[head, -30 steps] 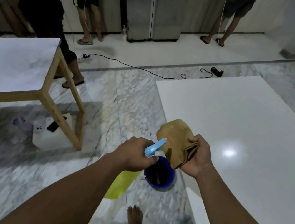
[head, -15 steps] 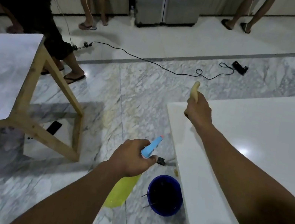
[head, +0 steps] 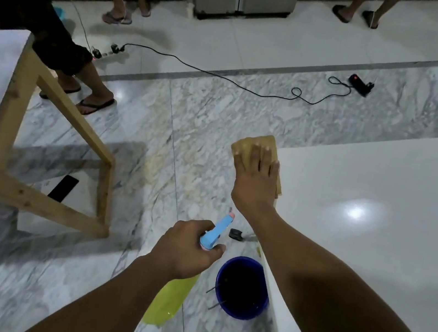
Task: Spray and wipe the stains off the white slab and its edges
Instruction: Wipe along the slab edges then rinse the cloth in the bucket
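soft, limp cloth (head: 248, 145) is pressed flat on the white slab (head: 372, 249) at ten o'clock by the straight-fingered right hand (head: 255, 182); the spray bottle (head: 169, 299) is gripped by the left hand (head: 183, 249)

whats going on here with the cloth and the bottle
A person is cleaning the white slab. Their right hand presses a tan cloth flat over the slab's corner. The left hand grips a yellow spray bottle by its blue head, above the marble floor. A blue bucket stands beside the slab's edge.
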The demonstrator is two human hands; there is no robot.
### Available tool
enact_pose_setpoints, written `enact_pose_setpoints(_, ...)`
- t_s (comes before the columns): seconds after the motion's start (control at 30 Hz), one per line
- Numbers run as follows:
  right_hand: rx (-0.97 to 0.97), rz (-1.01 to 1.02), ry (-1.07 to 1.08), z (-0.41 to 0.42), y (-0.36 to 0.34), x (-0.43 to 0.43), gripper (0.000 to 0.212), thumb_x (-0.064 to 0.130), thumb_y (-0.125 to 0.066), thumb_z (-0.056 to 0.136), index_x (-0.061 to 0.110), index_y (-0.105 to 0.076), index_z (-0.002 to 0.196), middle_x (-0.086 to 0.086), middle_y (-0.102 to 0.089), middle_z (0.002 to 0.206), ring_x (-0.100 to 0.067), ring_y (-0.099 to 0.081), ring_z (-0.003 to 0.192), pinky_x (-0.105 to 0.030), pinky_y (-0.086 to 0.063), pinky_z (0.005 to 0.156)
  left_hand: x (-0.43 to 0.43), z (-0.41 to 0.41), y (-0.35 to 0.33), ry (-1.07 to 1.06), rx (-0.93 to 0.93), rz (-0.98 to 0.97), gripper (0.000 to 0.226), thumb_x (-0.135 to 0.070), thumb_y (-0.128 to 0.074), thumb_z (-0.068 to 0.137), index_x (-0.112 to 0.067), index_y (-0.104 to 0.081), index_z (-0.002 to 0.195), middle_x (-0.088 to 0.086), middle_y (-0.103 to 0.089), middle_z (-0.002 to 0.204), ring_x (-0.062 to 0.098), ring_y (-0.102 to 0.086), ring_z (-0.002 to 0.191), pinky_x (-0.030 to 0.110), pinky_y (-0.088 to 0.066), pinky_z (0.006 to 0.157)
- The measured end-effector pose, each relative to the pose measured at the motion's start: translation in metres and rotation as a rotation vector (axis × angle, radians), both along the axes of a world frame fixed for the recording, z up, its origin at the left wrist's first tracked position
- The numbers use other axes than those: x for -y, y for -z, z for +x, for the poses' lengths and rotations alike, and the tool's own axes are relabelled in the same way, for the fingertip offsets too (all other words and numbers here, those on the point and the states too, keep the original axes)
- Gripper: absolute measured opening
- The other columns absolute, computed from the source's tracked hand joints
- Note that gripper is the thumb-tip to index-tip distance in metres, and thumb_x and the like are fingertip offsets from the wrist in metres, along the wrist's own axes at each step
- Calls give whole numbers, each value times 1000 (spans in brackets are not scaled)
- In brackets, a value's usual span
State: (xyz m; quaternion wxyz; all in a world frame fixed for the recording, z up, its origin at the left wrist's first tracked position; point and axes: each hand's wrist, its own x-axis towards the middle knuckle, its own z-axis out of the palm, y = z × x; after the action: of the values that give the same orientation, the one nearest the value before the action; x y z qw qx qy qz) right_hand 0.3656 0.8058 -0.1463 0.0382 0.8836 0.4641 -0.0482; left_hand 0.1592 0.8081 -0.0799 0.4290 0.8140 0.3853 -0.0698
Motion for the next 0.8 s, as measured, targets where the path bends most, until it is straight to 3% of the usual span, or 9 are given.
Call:
enact_pose_setpoints(0.3, 24, -44, -59, -32, 0, 59, 77, 28, -50, 95, 18, -6, 157, -20, 17, 162, -42, 16, 148, -58, -3, 120, 25, -23, -4, 14, 1, 34, 30, -51, -67, 84, -23, -69, 94, 1, -73, 84, 25, -68, 82, 44, -55, 77)
enact_pose_setpoints(0.47, 6, -7, -45, -68, -2, 127, 75, 20, -49, 94, 18, -8, 157, -19, 15, 163, -41, 14, 149, -56, -3, 121, 66, -60, -12, 48, 13, 60, 29, -49, -67, 85, -22, -69, 94, 2, -72, 80, 26, -67, 78, 41, -53, 72)
enact_pose_setpoints(0.63, -2, -6, -5, -117, -3, 213, 78, 23, -53, 93, 21, -8, 157, -16, 12, 164, -39, 12, 150, -55, -5, 121, 129, -112, -19, 94, 28, 74, 25, -46, -70, 89, -22, -69, 96, 6, -71, 83, 29, -66, 79, 33, -44, 65)
enact_pose_setpoints(0.8, 36, 3, 51, -179, 7, 322, 73, 23, -51, 94, 23, -14, 157, -15, 6, 165, -39, 7, 150, -54, -9, 121, 210, -181, -24, 164, 47, 83, 24, -46, -71, 88, -24, -70, 97, 5, -74, 91, 27, -69, 85, 44, -55, 77)
